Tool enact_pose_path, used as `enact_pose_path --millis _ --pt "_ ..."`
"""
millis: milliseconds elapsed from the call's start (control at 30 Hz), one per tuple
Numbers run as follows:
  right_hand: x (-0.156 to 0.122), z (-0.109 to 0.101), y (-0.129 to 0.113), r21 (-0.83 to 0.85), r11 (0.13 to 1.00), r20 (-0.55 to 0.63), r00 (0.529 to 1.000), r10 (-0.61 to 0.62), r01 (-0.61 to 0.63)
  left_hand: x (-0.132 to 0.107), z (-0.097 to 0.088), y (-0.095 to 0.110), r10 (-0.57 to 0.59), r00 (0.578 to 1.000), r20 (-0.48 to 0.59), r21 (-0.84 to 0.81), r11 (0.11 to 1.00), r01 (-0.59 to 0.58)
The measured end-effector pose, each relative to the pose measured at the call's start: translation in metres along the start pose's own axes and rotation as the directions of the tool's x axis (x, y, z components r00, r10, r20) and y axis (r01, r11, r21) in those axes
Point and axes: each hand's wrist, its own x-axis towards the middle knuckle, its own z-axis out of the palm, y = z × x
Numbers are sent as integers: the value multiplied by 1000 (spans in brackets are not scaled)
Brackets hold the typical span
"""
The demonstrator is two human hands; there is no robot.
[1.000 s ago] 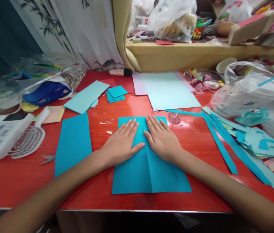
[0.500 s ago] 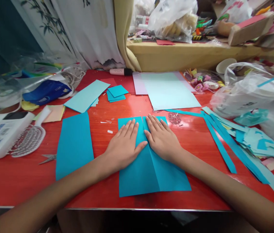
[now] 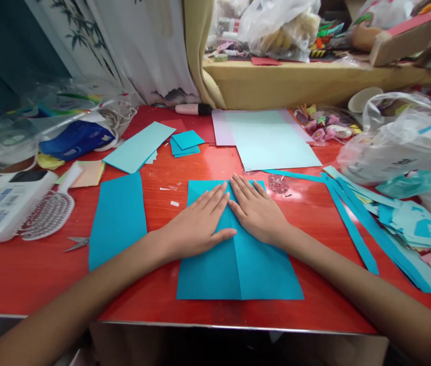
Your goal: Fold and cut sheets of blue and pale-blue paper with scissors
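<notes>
A blue sheet of paper (image 3: 215, 277) with a crease down its middle lies on the red table in front of me. My left hand (image 3: 200, 221) rests flat on its left half, fingers stretched toward the far edge and thumb near the crease. On the right half, my right hand (image 3: 257, 211) lies palm down with its fingers extended, close to the left fingertips. Both hands partly cover the upper part of the sheet. Left of it, another blue paper piece (image 3: 118, 218) lies partly under my left forearm.
Scissors (image 3: 77, 244) poke out beside the left blue piece, near a hairbrush (image 3: 49, 216). Small blue squares (image 3: 188, 140) and a pale blue sheet (image 3: 276, 147) lie farther back. Paper strips and scraps (image 3: 413, 223) pile up at right, by a plastic bag (image 3: 391, 142).
My left hand has shifted slightly right, toward the crease. The sheet's near left corner has spread outward and the paper looks flatter. My right hand stays nearly in place.
</notes>
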Motion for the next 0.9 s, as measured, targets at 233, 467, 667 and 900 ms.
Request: enact_pose_path --millis 233,467,667,900 --pt "-4 -4 1 98 995 -64 998 -23 29 -1 10 -2 -72 996 -49 49 996 75" --pt "-7 -3 -1 16 998 25 998 -65 65 3 9 -4 -92 991 -98 66 993 99" --pt "-7 -1 -3 -1 999 2 999 -36 36 2 15 5 -158 974 -161 73 982 172" --pt "-7 -2 -5 -12 1000 7 1000 -17 18 3 19 18 -232 950 -210 54 967 248"
